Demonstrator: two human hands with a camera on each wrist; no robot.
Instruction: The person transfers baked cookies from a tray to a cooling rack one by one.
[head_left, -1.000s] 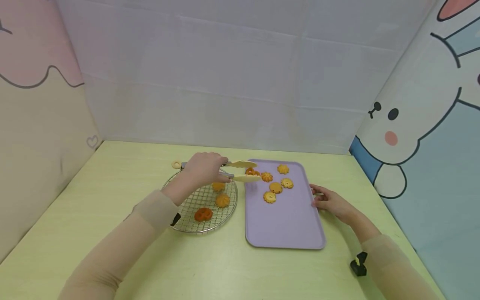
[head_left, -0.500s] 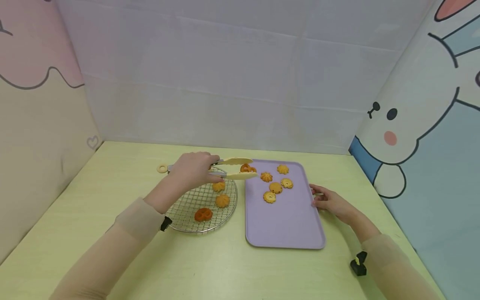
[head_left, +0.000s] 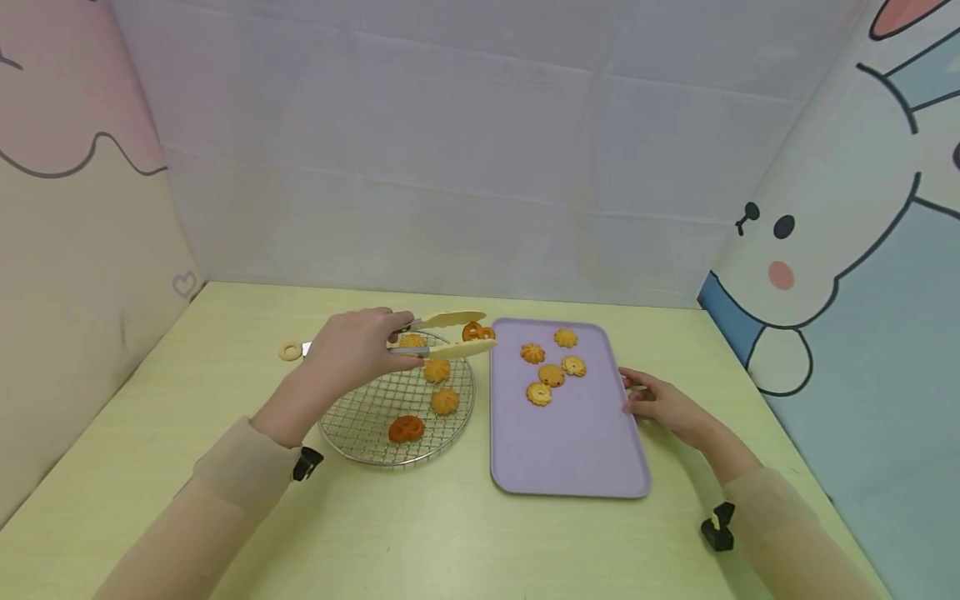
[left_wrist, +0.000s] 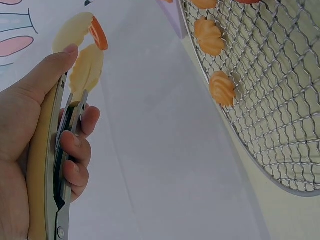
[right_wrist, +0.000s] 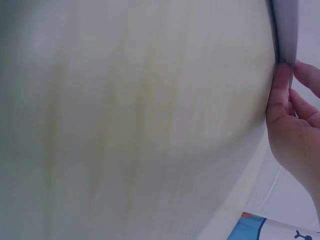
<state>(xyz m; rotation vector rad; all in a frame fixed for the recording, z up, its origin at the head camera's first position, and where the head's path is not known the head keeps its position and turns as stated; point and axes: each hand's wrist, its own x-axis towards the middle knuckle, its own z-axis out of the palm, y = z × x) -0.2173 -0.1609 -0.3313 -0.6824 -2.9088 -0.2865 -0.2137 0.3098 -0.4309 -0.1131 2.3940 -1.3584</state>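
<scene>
My left hand (head_left: 356, 350) grips a pair of tongs (head_left: 459, 347) with cream scalloped tips and metal arms. Between the tips is a reddish-brown pretzel cookie (head_left: 477, 332), seen edge-on as an orange strip in the left wrist view. The tongs are over the far side of a round wire cooling rack (head_left: 367, 425), their tips reaching toward the tray. On the rack lie another pretzel cookie (head_left: 406, 429) and several golden swirl cookies (head_left: 445, 402). My right hand (head_left: 663, 407) pinches the right edge of a lilac tray (head_left: 570, 454), thumb and fingers at its rim in the right wrist view.
Several cookies (head_left: 552, 376) lie on the tray's far half, some flower-shaped and one round with dark specks. The rack stands left of the tray on a pale yellow table (head_left: 420, 533). A white sheet (head_left: 450, 167) hangs behind, with printed cartoon panels (head_left: 855, 250) at both sides.
My left hand has moved left with the tongs, carrying the pretzel cookie from over the tray's far left corner to outside its edge. My right hand has stayed at the tray.
</scene>
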